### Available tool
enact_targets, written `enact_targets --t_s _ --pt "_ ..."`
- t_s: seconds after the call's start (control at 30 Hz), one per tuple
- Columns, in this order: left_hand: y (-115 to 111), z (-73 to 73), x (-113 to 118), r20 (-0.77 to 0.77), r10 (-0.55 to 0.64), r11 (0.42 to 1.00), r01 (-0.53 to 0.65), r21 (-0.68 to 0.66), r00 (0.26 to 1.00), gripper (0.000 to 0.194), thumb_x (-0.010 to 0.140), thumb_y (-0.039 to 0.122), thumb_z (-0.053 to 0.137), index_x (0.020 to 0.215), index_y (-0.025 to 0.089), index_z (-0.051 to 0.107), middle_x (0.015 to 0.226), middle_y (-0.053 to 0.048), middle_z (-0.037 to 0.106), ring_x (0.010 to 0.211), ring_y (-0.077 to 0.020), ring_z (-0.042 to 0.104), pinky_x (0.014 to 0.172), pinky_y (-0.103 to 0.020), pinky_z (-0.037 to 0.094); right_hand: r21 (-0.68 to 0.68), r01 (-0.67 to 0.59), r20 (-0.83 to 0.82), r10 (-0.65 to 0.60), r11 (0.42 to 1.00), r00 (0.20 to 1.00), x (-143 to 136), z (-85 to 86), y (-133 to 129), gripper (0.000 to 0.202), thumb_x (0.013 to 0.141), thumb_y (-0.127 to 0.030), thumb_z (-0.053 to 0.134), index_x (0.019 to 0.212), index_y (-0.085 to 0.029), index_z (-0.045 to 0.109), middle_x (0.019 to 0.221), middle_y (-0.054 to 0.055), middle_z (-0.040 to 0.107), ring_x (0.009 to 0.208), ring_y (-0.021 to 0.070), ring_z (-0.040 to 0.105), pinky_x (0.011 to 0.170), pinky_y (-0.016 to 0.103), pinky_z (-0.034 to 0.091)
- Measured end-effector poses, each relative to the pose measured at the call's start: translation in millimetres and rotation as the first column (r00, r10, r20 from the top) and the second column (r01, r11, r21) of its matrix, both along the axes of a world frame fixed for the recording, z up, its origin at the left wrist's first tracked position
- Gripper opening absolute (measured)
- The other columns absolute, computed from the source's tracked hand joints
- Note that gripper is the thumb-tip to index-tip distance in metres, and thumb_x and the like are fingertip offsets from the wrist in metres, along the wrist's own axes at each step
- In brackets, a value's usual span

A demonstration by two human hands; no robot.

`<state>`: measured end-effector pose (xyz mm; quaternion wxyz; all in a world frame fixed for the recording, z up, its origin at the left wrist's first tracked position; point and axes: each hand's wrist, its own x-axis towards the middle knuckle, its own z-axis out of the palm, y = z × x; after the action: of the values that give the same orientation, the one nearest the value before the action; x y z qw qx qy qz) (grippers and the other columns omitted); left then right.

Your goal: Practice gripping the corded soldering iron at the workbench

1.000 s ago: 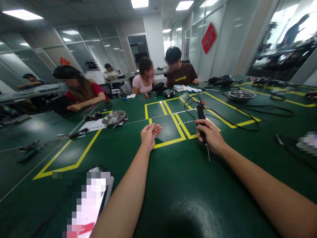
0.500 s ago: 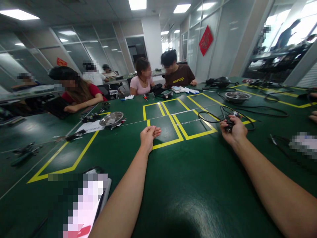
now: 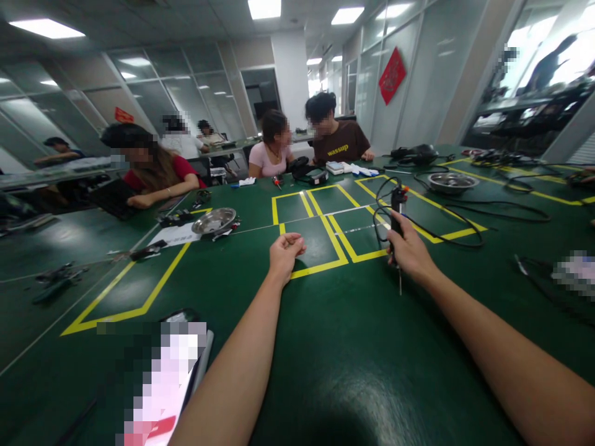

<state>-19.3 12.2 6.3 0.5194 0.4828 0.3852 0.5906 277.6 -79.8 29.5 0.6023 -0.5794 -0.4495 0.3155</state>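
Note:
My right hand is wrapped round a dark corded tool, held upright with a thin metal tip pointing down and orange-red parts at its top. A black cable loops from the tool over the green table. My left hand rests at the edge of a yellow-taped rectangle, its fingers curled together; whether something small is between them cannot be made out.
Metal bowls stand at the left and right. A blurred-out phone-like object lies near my left forearm. Pliers-like tools lie far left. Several people sit beyond the table, one in a brown shirt.
My right hand has moved left and turned the tool upright, so its thin tip now shows below. The fingers of my left hand have curled in more. The view has shifted slightly.

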Motion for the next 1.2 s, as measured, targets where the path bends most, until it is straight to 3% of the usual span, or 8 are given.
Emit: enact_targets --t_s 0.17,0.37,0.47,0.53,0.7,0.87,1.0,1.2 --pt "0.1 1.1 0.5 0.015 -0.022 1.0 0.022 -0.021 1.0 0.028 0.076 0.032 0.08 0.093 0.015 0.066 0.079 -0.003 0.067 0.065 -0.0126 0.067 0.063 -0.024 0.054 -0.007 -0.141 0.36 0.134 0.99 0.923 -45.5 16.3 -26.1 0.082 0.081 -0.032 0.071 0.154 -0.034 0.035 0.091 0.002 0.065 0.052 0.0116 0.056 0.053 0.026 0.049" --pt "-3.7 3.1 6.2 0.162 -0.178 0.975 0.196 -0.103 0.971 0.044 0.086 0.054 0.065 0.097 0.012 0.066 0.088 -0.013 0.073 0.077 -0.0209 0.071 0.075 -0.034 0.057 -0.096 -0.323 0.368 0.335 0.942 0.867 -89.7 5.1 -40.3 0.088 0.075 -0.033 0.076 0.152 -0.026 0.033 0.095 0.003 0.066 0.079 0.0202 0.064 0.075 0.033 0.052" --pt "-6.4 3.9 7.9 0.231 -0.208 0.96 0.243 -0.137 0.95 0.054 0.087 0.062 0.06 0.098 0.01 0.068 0.092 -0.016 0.074 0.086 -0.0248 0.072 0.083 -0.04 0.056 -0.131 -0.321 0.461 0.344 0.938 0.818 -98.2 -1.3 -39.9 0.08 0.077 -0.036 0.074 0.148 -0.024 0.039 0.1 0.004 0.065 0.089 0.0216 0.065 0.084 0.035 0.05" --pt "-7.6 3.9 8.1 0.245 -0.221 0.958 0.257 -0.125 0.944 0.049 0.086 0.057 0.065 0.099 0.009 0.069 0.096 -0.016 0.074 0.087 -0.0246 0.071 0.085 -0.041 0.056 -0.152 -0.305 0.484 0.34 0.94 0.807 -98.6 -3.1 -38.0 0.077 0.079 -0.042 0.074 0.146 -0.022 0.041 0.103 0.005 0.065 0.088 0.0214 0.064 0.082 0.035 0.05" --pt "-8.5 1.7 8.8 0.333 -0.233 0.953 0.283 -0.109 0.914 0.031 0.084 0.037 0.072 0.098 0.009 0.07 0.093 -0.013 0.074 0.085 -0.0218 0.07 0.088 -0.042 0.055 -0.318 -0.411 0.192 0.482 0.855 0.855 -93.6 -2.1 -31.2 0.061 0.087 -0.058 0.061 0.134 -0.019 0.053 0.097 0.007 0.066 0.064 0.0148 0.062 0.053 0.027 0.051" --pt "-8.6 0.9 9.3 0.42 -0.253 0.943 0.319 -0.094 0.871 0.026 0.085 0.034 0.07 0.094 0.01 0.069 0.085 -0.01 0.073 0.082 -0.0208 0.07 0.092 -0.043 0.054 -0.299 -0.604 -0.054 0.619 0.739 0.784 -93.1 -1.4 -29.6 0.04 0.09 -0.053 0.06 0.107 -0.017 0.058 0.093 0.007 0.068 0.067 0.0136 0.063 0.045 0.02 0.048" --pt "-10.2 4.1 9.6 0.423 -0.286 0.928 0.359 -0.102 0.86 0.031 0.088 0.041 0.066 0.096 0.012 0.068 0.089 -0.01 0.073 0.085 -0.0212 0.07 0.093 -0.044 0.055 -0.258 -0.6 -0.046 0.611 0.757 0.79 -92.3 -4.2 -30.8 0.037 0.09 -0.052 0.062 0.099 -0.017 0.057 0.082 0.003 0.064 0.058 0.0105 0.059 0.042 0.019 0.046" --pt "-14.4 7.1 10.7 0.267 -0.327 0.919 0.371 -0.133 0.906 0.027 0.085 0.031 0.072 0.098 0.008 0.067 0.093 -0.014 0.074 0.088 -0.0224 0.072 0.091 -0.042 0.056 -0.197 -0.587 -0.04 0.591 0.786 0.805 -89.9 -7.3 -30.0 0.038 0.089 -0.052 0.063 0.101 -0.016 0.058 0.08 0.002 0.063 0.058 0.01 0.059 0.044 0.02 0.047"
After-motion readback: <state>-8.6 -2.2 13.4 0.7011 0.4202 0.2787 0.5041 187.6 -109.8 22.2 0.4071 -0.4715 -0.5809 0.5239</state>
